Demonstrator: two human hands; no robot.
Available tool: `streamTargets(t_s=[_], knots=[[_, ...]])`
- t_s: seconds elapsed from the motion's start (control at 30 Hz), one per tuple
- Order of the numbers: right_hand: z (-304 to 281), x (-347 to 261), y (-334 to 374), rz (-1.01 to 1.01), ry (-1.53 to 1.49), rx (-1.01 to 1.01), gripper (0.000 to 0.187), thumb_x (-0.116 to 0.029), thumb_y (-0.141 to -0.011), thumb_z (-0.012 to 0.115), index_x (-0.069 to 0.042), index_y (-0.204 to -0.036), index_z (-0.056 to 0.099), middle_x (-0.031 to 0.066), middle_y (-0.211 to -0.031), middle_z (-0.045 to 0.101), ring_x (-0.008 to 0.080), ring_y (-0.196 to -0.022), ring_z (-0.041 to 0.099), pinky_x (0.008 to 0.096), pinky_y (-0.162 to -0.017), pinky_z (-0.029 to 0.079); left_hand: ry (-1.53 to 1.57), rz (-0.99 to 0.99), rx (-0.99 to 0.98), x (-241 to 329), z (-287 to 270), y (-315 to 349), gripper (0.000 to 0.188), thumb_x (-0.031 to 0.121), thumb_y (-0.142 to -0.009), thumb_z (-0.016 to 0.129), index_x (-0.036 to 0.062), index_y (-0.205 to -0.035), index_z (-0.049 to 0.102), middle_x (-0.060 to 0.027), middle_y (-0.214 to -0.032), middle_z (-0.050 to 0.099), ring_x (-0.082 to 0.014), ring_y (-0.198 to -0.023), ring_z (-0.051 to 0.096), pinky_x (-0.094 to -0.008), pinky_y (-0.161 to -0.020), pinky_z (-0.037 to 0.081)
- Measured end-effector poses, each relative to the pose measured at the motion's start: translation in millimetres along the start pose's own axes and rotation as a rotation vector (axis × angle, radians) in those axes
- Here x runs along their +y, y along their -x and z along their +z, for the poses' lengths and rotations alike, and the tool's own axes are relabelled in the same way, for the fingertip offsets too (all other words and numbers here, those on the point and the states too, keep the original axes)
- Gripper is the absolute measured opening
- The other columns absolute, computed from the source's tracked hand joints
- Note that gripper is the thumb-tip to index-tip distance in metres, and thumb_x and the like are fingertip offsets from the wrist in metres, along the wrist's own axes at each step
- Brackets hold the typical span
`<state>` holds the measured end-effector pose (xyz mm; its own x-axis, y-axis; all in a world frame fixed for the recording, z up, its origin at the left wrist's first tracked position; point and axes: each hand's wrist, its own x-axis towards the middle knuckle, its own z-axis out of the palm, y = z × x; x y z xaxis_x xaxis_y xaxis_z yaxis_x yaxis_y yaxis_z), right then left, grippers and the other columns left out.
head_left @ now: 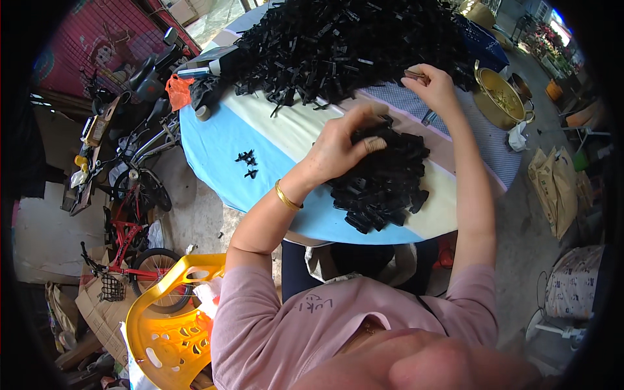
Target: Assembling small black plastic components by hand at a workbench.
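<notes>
- Near pile [377, 195]: small, narrow black pieces, slightly glossy, heaped loosely on the striped, cloth-covered counter [266, 127].
- Far pile [338, 52]: black too, much larger, jumbled.
- Left grip [335, 146]: curled over the near pile; cannot tell whether grasping.
- Right grip [432, 88]: fingertips drawn together beside the far pile; contents unclear.

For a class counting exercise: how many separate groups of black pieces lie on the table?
3: a large heap on the far side, a smaller pile near the left hand, and a tiny scatter toward the left.
</notes>
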<state>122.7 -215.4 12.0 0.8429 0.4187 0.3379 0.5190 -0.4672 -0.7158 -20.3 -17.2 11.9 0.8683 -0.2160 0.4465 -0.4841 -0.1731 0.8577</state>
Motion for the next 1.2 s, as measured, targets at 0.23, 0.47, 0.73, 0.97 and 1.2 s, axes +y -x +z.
streamTargets(t_s=[0.23,0.47,0.73,0.97,1.2], knots=[[44,62,-21,0.162,0.634,0.238,0.031,-0.03,-0.073,0.064,-0.008,-0.095,0.065,0.0153,-0.087,0.064,0.0305,-0.084,0.062,0.0381,-0.073,0.049,-0.24,0.313,-0.264,-9,1,-1,0.037,0.023,-0.074,0.067,0.0009,-0.103,0.058,-0.0136,-0.103,0.059,-0.0302,-0.107,0.05,-0.0368,-0.09,0.041],[41,62,-21,0.179,0.572,0.228,0.039,-0.037,-0.072,0.065,-0.009,-0.098,0.065,0.0138,-0.087,0.065,0.0276,-0.082,0.063,0.0359,-0.072,0.05,0.244,-0.071,0.118,-31,-7,-4,0.028,0.015,-0.087,0.055,-0.0029,-0.109,0.053,-0.0069,-0.102,0.058,-0.0134,-0.091,0.056,-0.0241,-0.08,0.044],[20,0,2,-0.158,0.052,0.27,0.028,-0.012,-0.065,0.072,-0.004,-0.092,0.066,0.0012,-0.07,0.06,0.0061,-0.06,0.052,0.019,-0.055,0.042,0.741,-0.355,0.281,-47,-30,-16,0.043,0.021,-0.09,0.049,-0.0034,-0.124,0.038,-0.0157,-0.107,0.054,-0.0221,-0.093,0.058,-0.0303,-0.084,0.048],[21,-68,35,-0.605,0.071,-0.126,0.035,-0.007,-0.064,0.069,-0.009,-0.099,0.065,0.0052,-0.065,0.055,0.014,-0.055,0.051,0.0246,-0.05,0.043,1.008,-0.42,-0.329,-43,-42,-11,0.058,0.04,-0.089,0.045,-0.0037,-0.125,0.035,-0.0233,-0.106,0.055,-0.0306,-0.096,0.058,-0.0352,-0.085,0.048],[23,-71,39,-0.833,0.273,-0.021,0.033,-0.011,-0.063,0.071,-0.008,-0.095,0.065,0.0058,-0.07,0.057,0.0188,-0.056,0.055,0.0274,-0.052,0.046,0.91,-0.432,-0.43,-28,-47,-8,0.041,0.023,-0.09,0.049,-0.0035,-0.12,0.041,-0.0207,-0.104,0.057,-0.0289,-0.088,0.062,-0.0326,-0.078,0.052]])
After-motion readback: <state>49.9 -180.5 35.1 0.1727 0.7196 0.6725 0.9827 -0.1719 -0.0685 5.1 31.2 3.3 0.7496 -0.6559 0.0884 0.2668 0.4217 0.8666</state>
